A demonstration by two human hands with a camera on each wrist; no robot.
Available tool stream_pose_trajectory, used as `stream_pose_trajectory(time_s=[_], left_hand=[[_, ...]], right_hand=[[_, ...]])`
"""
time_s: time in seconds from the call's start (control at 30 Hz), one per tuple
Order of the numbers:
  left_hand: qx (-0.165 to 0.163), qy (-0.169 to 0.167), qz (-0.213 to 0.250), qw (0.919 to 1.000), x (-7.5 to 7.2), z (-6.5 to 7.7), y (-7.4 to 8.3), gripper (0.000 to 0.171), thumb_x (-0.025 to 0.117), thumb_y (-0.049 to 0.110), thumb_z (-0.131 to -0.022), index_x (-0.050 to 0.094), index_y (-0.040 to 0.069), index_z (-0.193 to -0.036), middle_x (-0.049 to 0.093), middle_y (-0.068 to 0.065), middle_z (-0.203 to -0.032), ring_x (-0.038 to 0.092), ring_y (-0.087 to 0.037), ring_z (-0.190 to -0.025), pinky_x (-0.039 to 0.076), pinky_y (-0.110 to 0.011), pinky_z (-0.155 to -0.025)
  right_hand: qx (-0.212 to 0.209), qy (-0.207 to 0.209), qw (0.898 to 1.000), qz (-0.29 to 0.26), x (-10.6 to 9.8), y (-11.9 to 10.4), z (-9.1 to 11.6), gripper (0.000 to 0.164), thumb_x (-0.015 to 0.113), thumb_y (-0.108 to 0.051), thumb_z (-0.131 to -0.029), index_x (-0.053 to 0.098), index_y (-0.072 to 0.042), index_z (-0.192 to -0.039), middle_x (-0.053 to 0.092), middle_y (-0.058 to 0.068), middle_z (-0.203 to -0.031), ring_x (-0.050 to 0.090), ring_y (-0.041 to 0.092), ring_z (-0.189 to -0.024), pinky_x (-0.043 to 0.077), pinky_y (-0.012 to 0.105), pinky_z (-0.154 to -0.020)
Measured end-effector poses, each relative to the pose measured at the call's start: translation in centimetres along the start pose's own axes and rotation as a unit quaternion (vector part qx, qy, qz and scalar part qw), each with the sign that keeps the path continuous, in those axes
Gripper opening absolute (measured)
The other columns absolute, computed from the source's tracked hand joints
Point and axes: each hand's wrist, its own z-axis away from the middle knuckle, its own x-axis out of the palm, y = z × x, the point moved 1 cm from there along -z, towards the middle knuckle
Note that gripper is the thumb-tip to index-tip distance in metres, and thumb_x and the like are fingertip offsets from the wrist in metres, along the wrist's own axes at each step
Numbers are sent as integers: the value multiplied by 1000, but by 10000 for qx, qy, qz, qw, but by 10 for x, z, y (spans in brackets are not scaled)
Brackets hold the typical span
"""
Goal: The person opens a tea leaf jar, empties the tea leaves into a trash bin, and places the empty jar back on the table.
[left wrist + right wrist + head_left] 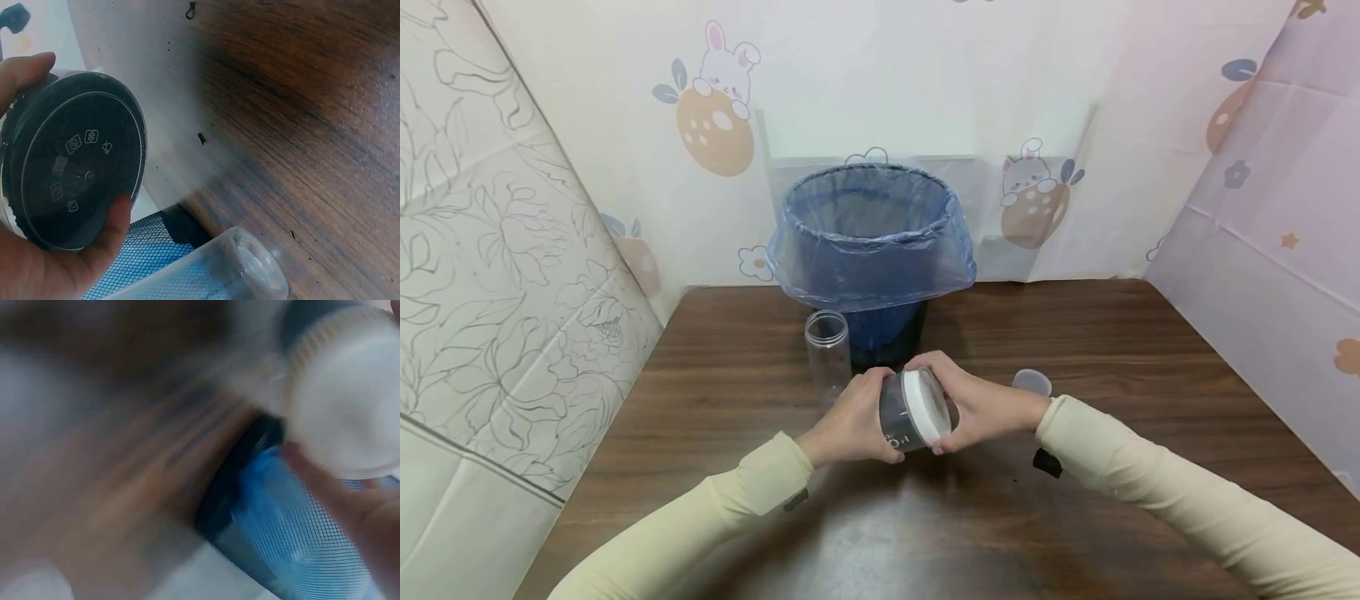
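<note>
My left hand [855, 419] grips the body of a clear jar [897, 417] with dark contents, tilted on its side above the table. In the left wrist view the jar's round dark base [81, 162] shows small moulded symbols, with fingers around its edge. My right hand [973, 404] holds the jar's white ribbed lid [925, 407], thumb at the lower rim and fingers at the upper. The lid is on the jar. A tall clear open jar [828, 354] stands just beyond my left hand. The right wrist view is blurred.
A bin [887, 333] lined with a blue plastic bag [872, 267] stands at the back, by the wall. A small pale round lid [1032, 382] lies on the wooden table [722, 383], beyond my right wrist. Small dark bits [201, 138] are scattered on the tabletop.
</note>
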Motion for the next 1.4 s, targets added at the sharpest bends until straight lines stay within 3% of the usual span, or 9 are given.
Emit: stream_pose_trajectory(time_s=[0.13,0.23,0.43,0.53,0.73,0.83,0.97,1.23,1.4], left_hand=[[67,-12,-54,10000,1,-1,-1,105,92,31,-53,35,2,-136,48,-9,-122,47,-23,-106,47,-37,-87],[98,20,-98,9999,1,-1,-2,105,93,31,-52,36,2,-136,48,-9,-121,47,-22,-104,47,-36,-86],[97,58,-95,9999,3,-2,-4,104,93,31,-51,37,2,-135,49,-8,-118,47,-21,-102,47,-35,-84],[92,56,-93,9999,4,-1,-4,104,93,30,-52,37,2,-135,48,-8,-118,47,-21,-102,47,-35,-84],[119,82,-109,9998,2,-1,-4,104,93,29,-52,36,2,-135,48,-8,-120,46,-22,-104,47,-36,-86],[97,73,-104,9999,1,-1,-5,104,93,29,-52,36,2,-136,48,-9,-121,46,-22,-105,47,-36,-87],[34,52,-81,9999,1,-1,-5,104,93,29,-53,36,3,-136,48,-8,-121,46,-21,-105,46,-36,-87],[-43,-35,30,10000,3,-1,-4,103,93,28,-54,36,5,-136,48,-7,-121,46,-20,-105,47,-36,-86],[-39,-36,36,10000,2,0,-4,104,93,28,-54,35,5,-137,47,-7,-121,45,-21,-106,48,-36,-86]], right_hand=[[-324,188,9983,449,4,1,2,106,86,-24,-67,15,-11,-144,18,11,-147,33,26,-128,40,44,-97],[891,255,9948,-429,3,-4,2,101,75,-37,-80,5,-13,-149,16,15,-150,34,31,-130,40,49,-96],[2881,168,9421,-1706,1,-11,-1,89,54,-54,-90,4,-13,-149,32,25,-140,50,36,-114,52,52,-73],[2719,43,9421,-1963,1,-8,-1,83,63,-44,-89,12,-12,-146,32,22,-138,53,34,-109,53,49,-74],[953,120,9892,-1109,1,-3,0,89,80,-22,-76,20,-12,-140,30,14,-133,44,31,-112,48,42,-83],[425,138,9963,-738,2,-1,2,98,83,-21,-72,16,-14,-143,25,9,-136,39,29,-116,46,45,-88],[901,253,9905,-1009,4,-1,2,106,81,-28,-76,5,-13,-149,18,15,-145,34,34,-126,41,50,-94],[2874,159,9355,-2049,3,-9,-1,92,62,-50,-87,5,-13,-148,24,24,-143,47,36,-117,51,52,-78],[2033,95,9596,-1941,3,-5,-1,83,71,-32,-84,16,-12,-144,31,20,-134,48,33,-110,51,46,-79]])
